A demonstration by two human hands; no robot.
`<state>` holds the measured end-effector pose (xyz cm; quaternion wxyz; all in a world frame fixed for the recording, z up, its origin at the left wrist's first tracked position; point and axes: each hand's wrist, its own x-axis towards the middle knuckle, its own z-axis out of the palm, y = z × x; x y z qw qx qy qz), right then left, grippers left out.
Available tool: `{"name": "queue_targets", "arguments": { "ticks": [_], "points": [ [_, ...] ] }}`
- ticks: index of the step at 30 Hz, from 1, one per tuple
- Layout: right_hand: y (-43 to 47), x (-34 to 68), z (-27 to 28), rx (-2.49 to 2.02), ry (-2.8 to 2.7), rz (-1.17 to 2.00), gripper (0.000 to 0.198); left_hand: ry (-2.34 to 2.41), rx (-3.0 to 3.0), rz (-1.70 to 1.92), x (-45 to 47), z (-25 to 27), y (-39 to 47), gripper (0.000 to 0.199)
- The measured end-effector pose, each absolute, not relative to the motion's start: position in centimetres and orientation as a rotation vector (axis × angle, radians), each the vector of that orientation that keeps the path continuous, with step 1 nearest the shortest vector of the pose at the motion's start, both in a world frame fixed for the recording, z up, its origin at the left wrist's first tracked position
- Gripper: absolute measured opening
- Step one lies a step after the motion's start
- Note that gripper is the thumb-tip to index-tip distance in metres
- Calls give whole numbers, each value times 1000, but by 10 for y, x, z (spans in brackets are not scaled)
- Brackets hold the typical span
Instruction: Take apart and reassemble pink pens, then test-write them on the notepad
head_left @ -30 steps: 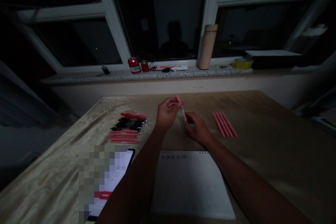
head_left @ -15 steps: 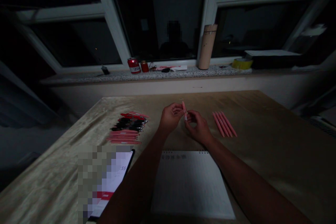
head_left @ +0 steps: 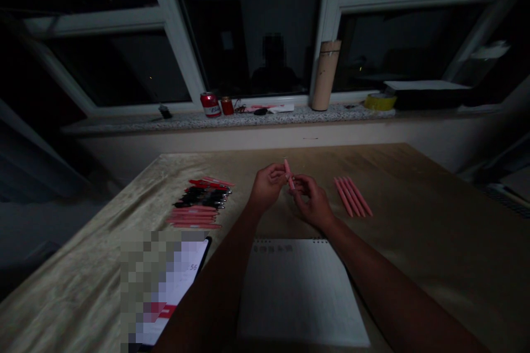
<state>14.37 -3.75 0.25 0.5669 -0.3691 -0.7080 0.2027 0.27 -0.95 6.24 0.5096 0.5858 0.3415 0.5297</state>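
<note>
Pink pen (head_left: 287, 166) pinched by both hands past the notebook (head_left: 304, 292)

The spiral-bound notebook lies nearest on the cloth-covered table (head_left: 422, 265). A phone (head_left: 180, 278) lies to its left, partly hidden by the forearm. Past the notebook on the left, red, black and pink pens (head_left: 201, 198) lie in a pile; past it on the right, four pink pens (head_left: 351, 197) lie side by side. Beyond its bound edge, the left hand (head_left: 265, 187) has thumb and fingers closed on the tilted pink pen, while the right hand (head_left: 312, 201) pinches its lower end, a rounded gap between thumb and forefinger. Farthest from the notebook, the windowsill (head_left: 186, 123) bears a red can (head_left: 210, 106) and a beige tumbler (head_left: 327, 74).
</note>
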Motion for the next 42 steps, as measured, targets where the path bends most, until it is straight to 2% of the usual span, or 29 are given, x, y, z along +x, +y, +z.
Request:
{"name": "queue_targets", "arguments": {
  "ticks": [4, 11, 17, 21, 27, 31, 35, 39, 42],
  "points": [
    [-34, 144, -1, -945, -1642, 470, 41, 817, 1408, 1337, 1, 63, -8, 26],
    [-34, 148, 0, -1106, -1739, 410, 18, 779, 1410, 1334, 1, 64, -8, 29],
    [-39, 147, 7, -949, -1860, 507, 31, 774, 1385, 1314, 0, 63, -7, 29],
    [-35, 147, 2, -1032, -1769, 502, 36, 778, 1402, 1362, 0, 64, -7, 29],
    [-34, 149, 0, -1081, -1789, 451, 18, 751, 1406, 1327, 1, 64, -7, 31],
    [-38, 147, 6, -1008, -1905, 493, 27, 751, 1393, 1311, 0, 64, -7, 31],
    [-34, 147, 2, -1108, -1797, 488, 33, 768, 1384, 1319, 1, 65, -8, 31],
    [-32, 149, -2, -1198, -1750, 435, 18, 763, 1381, 1316, 2, 65, -9, 31],
    [-34, 149, 2, -1091, -1868, 464, 17, 761, 1398, 1310, 2, 65, -9, 31]
  ]
}}
